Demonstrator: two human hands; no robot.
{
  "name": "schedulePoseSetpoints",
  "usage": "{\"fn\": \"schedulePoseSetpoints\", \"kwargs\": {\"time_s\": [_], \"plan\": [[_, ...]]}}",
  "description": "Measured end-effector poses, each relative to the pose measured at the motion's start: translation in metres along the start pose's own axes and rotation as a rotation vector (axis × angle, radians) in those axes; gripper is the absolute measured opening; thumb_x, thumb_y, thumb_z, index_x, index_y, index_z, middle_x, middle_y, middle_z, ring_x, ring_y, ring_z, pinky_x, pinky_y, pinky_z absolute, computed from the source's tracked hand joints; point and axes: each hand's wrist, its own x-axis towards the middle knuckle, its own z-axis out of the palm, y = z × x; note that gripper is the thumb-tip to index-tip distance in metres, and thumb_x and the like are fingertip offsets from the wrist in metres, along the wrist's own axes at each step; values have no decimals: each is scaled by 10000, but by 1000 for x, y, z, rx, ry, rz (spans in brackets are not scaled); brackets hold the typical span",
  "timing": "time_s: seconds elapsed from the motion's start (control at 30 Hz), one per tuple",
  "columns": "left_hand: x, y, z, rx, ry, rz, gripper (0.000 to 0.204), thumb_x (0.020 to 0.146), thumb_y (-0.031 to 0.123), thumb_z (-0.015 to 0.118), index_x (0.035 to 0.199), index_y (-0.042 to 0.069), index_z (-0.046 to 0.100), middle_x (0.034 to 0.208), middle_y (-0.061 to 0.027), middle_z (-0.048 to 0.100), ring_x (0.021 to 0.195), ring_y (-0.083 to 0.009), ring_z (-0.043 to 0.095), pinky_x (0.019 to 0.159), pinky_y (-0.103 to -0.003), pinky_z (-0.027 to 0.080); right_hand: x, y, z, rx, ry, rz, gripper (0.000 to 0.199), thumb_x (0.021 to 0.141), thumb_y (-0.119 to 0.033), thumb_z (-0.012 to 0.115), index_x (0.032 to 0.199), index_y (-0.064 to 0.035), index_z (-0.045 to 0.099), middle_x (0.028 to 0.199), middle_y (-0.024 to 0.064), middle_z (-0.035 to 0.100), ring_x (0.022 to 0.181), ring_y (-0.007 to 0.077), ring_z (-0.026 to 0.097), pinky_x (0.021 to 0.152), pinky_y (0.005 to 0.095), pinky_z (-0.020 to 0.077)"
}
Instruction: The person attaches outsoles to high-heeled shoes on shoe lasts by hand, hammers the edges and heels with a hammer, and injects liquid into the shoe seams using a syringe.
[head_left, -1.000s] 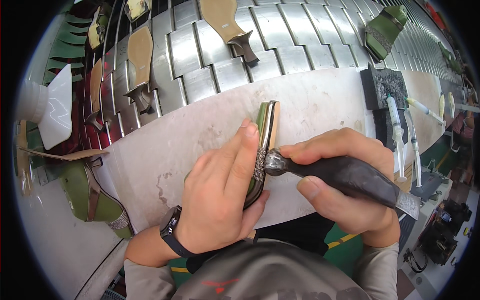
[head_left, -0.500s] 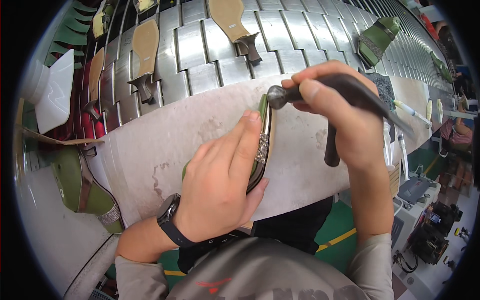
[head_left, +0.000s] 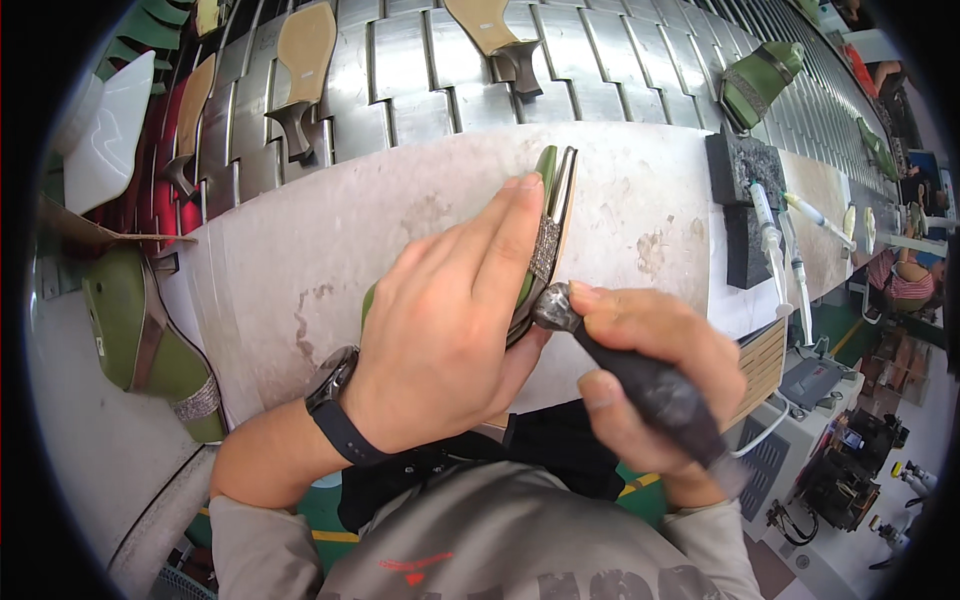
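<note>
A sandal on a green shoe last lies on its side on the worktable, with a glittery band and a tan sole edge turned right. My left hand, watch at its wrist, is closed over its upper and presses it down; much of it is hidden beneath. My right hand grips a dark hammer round its head. The hammer's rounded metal end is at the sole edge beside my left fingertips; whether it touches I cannot tell. The hammer's handle is hidden by my hand.
A slatted metal conveyor runs behind the pale worktable, carrying heeled soles and another green last. Dark blocks and syringes lie at right. Another strapped green last stands at left.
My right hand and the hammer have moved toward me along the sole edge, from near the sandal's far end to its nearer part. My left hand still holds the sandal, now slightly further right.
</note>
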Motion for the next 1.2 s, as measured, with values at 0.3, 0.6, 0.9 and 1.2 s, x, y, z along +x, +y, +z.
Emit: {"fn": "schedulePoseSetpoints", "kwargs": {"time_s": [0.3,0.6,0.9,1.2], "plan": [[-9,-7,-5,11,-36,101,1068,724,121,782,1630,-98,261,1493,-343,526,1219,-475,617,1016,-493,500,-46,-15,74,-65,297,-55,355,765,-23,850,1091,49,730,1088,232,769,1022,403,772,913,438,632],[-32,-39,-19,-137,25,55,531,1067,316,611,1443,-59,589,1295,-248,690,1125,-394,684,1003,-432,521,-39,-4,63,-37,162,-184,367,777,-33,854,1105,46,712,1087,225,765,986,376,769,868,436,641],[-33,-39,-18,-81,40,66,487,1049,284,625,1386,-68,615,1262,-260,698,1079,-426,687,955,-455,533,-42,-3,65,59,8,-107,390,728,-22,862,1081,48,712,1095,251,754,968,379,765,825,417,649],[-36,-41,-15,-46,112,75,469,1030,258,662,1369,-65,626,1249,-258,707,1054,-429,689,933,-463,533,-45,-8,72,15,-3,-105,384,722,-25,850,1068,57,706,1094,247,752,922,379,761,800,417,648]]}}
